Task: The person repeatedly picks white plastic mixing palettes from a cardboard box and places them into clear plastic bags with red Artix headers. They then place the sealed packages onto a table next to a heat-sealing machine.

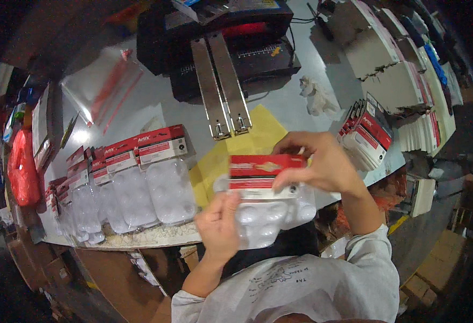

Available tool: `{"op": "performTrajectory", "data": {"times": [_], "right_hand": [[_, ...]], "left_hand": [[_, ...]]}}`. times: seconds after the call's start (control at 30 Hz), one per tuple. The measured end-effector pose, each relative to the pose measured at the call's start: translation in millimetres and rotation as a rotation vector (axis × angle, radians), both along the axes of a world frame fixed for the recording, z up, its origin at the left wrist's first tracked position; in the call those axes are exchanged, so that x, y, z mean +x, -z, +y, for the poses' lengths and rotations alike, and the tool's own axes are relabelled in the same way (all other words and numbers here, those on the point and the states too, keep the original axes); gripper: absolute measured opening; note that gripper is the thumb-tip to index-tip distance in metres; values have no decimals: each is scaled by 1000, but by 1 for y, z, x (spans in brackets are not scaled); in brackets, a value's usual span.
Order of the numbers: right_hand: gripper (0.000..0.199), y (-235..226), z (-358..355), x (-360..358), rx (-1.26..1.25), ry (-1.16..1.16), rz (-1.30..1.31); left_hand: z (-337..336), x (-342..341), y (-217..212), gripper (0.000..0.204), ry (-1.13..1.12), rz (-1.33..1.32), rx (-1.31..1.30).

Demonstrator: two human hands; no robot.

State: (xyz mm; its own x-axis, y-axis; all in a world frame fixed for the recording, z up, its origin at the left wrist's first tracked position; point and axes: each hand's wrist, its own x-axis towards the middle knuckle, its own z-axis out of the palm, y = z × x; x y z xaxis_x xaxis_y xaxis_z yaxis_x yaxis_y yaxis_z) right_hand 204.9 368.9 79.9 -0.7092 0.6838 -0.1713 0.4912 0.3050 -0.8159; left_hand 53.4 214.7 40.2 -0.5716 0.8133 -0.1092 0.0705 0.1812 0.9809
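Near the table's front edge I hold a packaged white plastic paint palette (258, 223) with a red and white header card (258, 175). My left hand (218, 226) is closed on the pack's left edge, thumb at the card's lower corner. My right hand (322, 164) pinches the right end of the card, with the thumb in front and fingers behind. Another white palette (302, 207) shows partly behind the held one, below my right hand; whether it is attached cannot be made out. Yellow paper (260, 129) lies on the table just beyond the pack.
A black machine (220, 54) with two long metal rails stands ahead. Several carded palettes (169, 188) overlap on the left. Folded red and white cards (368, 134) and stacks of grey card (392, 86) stand right. Clear plastic bags (99, 86) and a red bag (23, 167) lie left.
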Motion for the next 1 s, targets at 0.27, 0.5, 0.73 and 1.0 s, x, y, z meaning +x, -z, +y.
{"op": "performTrajectory", "data": {"times": [0.27, 0.5, 0.73, 1.0], "right_hand": [[21, 27, -16, 13, -709, 107, 69], [17, 34, -25, 7, -809, 148, 179], [20, 70, 2, -31, -800, 422, 460], [22, 62, 0, -27, -380, 402, 206]], "left_hand": [[1, -10, 12, 28, -102, -97, -12], [3, -14, 16, 29, -93, -19, -53], [52, -37, 50, 29, -125, 198, -76], [51, -40, 60, 28, -128, 115, -115]]}}
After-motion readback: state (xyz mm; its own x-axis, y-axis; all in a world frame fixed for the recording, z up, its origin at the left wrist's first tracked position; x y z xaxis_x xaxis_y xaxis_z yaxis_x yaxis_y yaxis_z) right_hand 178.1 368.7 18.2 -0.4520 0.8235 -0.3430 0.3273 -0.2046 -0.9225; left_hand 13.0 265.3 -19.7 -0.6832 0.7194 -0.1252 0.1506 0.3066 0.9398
